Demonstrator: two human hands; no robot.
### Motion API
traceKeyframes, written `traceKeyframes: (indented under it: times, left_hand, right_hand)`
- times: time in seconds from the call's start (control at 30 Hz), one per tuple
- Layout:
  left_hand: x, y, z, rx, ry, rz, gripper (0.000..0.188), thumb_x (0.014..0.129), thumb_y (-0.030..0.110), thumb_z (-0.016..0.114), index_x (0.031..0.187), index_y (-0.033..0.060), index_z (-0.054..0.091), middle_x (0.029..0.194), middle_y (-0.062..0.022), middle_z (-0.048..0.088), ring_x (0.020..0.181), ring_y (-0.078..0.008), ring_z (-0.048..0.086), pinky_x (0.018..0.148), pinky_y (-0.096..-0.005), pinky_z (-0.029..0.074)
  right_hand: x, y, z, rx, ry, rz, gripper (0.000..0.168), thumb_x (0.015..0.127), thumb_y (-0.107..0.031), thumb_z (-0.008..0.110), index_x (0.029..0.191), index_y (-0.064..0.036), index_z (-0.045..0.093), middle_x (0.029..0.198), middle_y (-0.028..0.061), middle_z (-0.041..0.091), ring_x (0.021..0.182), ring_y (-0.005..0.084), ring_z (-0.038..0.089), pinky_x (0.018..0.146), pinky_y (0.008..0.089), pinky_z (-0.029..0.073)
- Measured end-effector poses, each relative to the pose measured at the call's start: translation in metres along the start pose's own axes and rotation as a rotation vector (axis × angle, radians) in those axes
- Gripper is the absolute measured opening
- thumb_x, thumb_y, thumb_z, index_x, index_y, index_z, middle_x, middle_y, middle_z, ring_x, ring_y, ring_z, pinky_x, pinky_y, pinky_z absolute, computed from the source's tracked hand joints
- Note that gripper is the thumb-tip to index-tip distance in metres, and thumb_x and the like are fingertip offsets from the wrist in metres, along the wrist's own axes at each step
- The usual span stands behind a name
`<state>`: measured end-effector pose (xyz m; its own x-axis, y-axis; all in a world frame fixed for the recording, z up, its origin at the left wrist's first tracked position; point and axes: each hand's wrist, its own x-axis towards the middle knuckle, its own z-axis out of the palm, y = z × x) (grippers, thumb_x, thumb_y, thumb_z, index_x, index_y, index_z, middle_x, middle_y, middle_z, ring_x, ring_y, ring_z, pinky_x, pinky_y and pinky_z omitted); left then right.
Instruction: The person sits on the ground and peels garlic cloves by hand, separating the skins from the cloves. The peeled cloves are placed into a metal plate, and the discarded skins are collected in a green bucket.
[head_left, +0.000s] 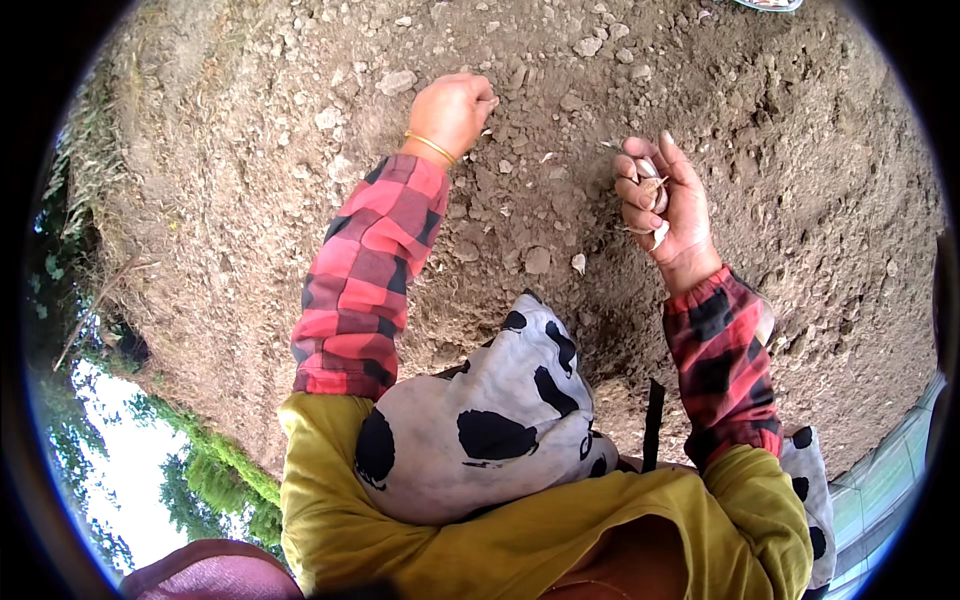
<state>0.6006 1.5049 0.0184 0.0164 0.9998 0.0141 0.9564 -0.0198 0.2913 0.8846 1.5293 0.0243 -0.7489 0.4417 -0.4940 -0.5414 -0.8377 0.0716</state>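
Note:
Garlic cloves (651, 180) rest in my right hand (671, 199), palm up, with the fingers curled around them. A piece of pale papery skin (661, 234) sticks out at the heel of the palm. My left hand (452, 109), with a gold-coloured bangle (430, 147) at the wrist, is low over the soil, fingers drawn together and pointing right. Whether its fingertips pinch something cannot be made out. On the brown soil (517, 195) between my hands lie a whitish clove (578, 263) and a small pale scrap (547, 157).
Part of a clear container (772, 4) shows at the top right. Stones (397, 82) and clods dot the ground. My knee in spotted cloth (480, 442) rises below my hands. Dry grass (94, 161) borders the left; pale sheeting (881, 487) stands at the lower right.

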Motion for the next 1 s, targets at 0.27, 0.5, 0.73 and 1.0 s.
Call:
traceKeyframes:
  times: [0.27,0.5,0.73,1.0]
  left_hand:
    - [0.016,0.014,0.042,0.333,-0.152,0.249,0.007,0.070,0.006,0.056,0.072,0.0098,0.061,0.076,-0.0031,0.059,0.083,-0.0218,0.057,0.071,-0.0340,0.050]
    - [0.012,0.008,0.037,0.287,-0.024,0.274,0.016,0.070,0.007,0.060,0.084,0.0099,0.067,0.080,-0.0038,0.058,0.083,-0.0230,0.056,0.073,-0.0332,0.048]
    - [-0.045,0.040,-0.006,-0.398,0.163,-0.203,0.014,0.081,0.005,0.063,0.095,0.0049,0.065,0.090,-0.0036,0.062,0.077,-0.0119,0.057,0.069,-0.0254,0.048]
    - [-0.093,0.106,-0.015,-1.382,-0.352,-0.421,0.020,0.085,0.006,0.063,0.103,-0.0010,0.059,0.091,-0.0032,0.063,0.086,-0.0088,0.058,0.075,-0.0227,0.048]
  right_hand:
    - [-0.031,0.005,0.005,-0.996,0.284,0.080,0.024,0.087,-0.024,0.064,0.079,-0.001,0.063,0.058,-0.0019,0.049,0.039,0.0031,0.035,0.032,0.0193,0.025]
    - [-0.040,0.064,-0.032,-2.250,-0.028,-0.112,0.025,0.080,-0.024,0.063,0.074,0.000,0.062,0.070,0.0169,0.063,0.066,0.0315,0.063,0.060,0.0408,0.050]
    - [-0.033,0.070,-0.055,-1.959,0.072,-0.099,0.022,0.085,-0.021,0.061,0.081,0.000,0.056,0.062,0.0077,0.058,0.058,0.0229,0.059,0.054,0.0351,0.047]
    - [-0.030,0.053,-0.002,-0.702,0.215,0.125,0.016,0.088,-0.021,0.061,0.085,-0.006,0.058,0.062,-0.0028,0.050,0.037,0.0031,0.032,0.031,0.0192,0.021]
